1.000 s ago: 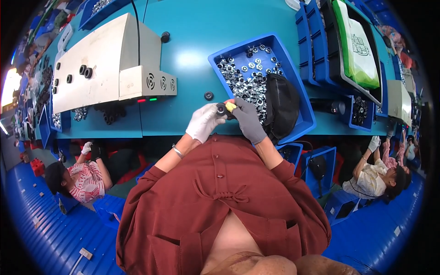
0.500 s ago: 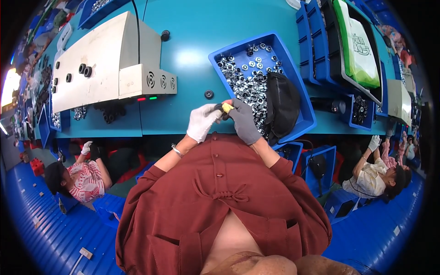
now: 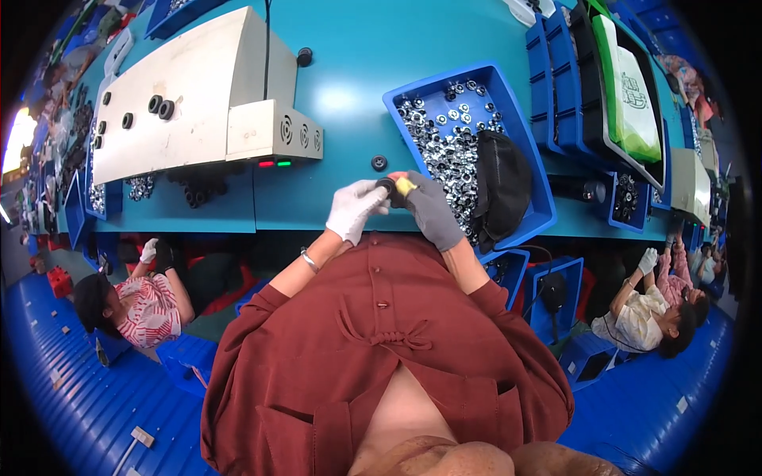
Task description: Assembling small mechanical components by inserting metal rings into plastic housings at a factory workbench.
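Note:
My left hand (image 3: 355,210), in a white glove, has its fingers closed on a small black ring-shaped part (image 3: 386,184). Up against it from the other side is my right hand (image 3: 435,213) in a grey glove, fingers bent in at the same part. A bit of yellow (image 3: 406,186) shows at the right fingertips; I cannot tell if it is a finger cover or a separate piece. Just beyond my hands a black round part (image 3: 379,163) lies on the teal table (image 3: 349,87). Beside my right hand stands a blue tray (image 3: 542,208) of shiny metal-and-black round parts (image 3: 452,151).
A black pouch (image 3: 502,186) lies in the tray. To the left stands a cream machine (image 3: 198,87) with red and green lights and black rings on top. Stacked blue bins (image 3: 542,87) and a green-and-white bag (image 3: 631,95) are at right. Co-workers sit on both sides.
The whole view has shifted, so the table things appear a little further right. The black part between my hands now shows more of its round face. Both hands stay together.

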The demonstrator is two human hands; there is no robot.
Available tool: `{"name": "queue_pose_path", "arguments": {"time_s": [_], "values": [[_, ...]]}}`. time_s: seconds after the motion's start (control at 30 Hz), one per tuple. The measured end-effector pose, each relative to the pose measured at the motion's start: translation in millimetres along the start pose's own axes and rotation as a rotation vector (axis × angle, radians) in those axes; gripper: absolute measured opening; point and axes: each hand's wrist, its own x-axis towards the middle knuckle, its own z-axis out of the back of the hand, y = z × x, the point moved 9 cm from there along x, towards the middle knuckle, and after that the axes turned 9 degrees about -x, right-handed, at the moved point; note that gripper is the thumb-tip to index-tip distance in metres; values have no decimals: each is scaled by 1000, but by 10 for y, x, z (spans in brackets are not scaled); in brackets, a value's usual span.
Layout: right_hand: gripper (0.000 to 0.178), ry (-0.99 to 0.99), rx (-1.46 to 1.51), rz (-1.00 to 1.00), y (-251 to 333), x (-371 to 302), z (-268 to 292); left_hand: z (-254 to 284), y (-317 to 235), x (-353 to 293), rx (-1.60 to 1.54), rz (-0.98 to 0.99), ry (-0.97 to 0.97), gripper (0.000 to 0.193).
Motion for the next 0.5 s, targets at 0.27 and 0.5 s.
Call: {"name": "queue_pose_path", "arguments": {"time_s": [0.27, 0.5], "values": [[27, -55, -193, 166, -110, -83, -121, 168, 7, -100, -61, 112, 106, 29], [30, -51, -158, 93, -188, -115, -211, 239, 184, -85, -251, 163, 127, 27]]}}
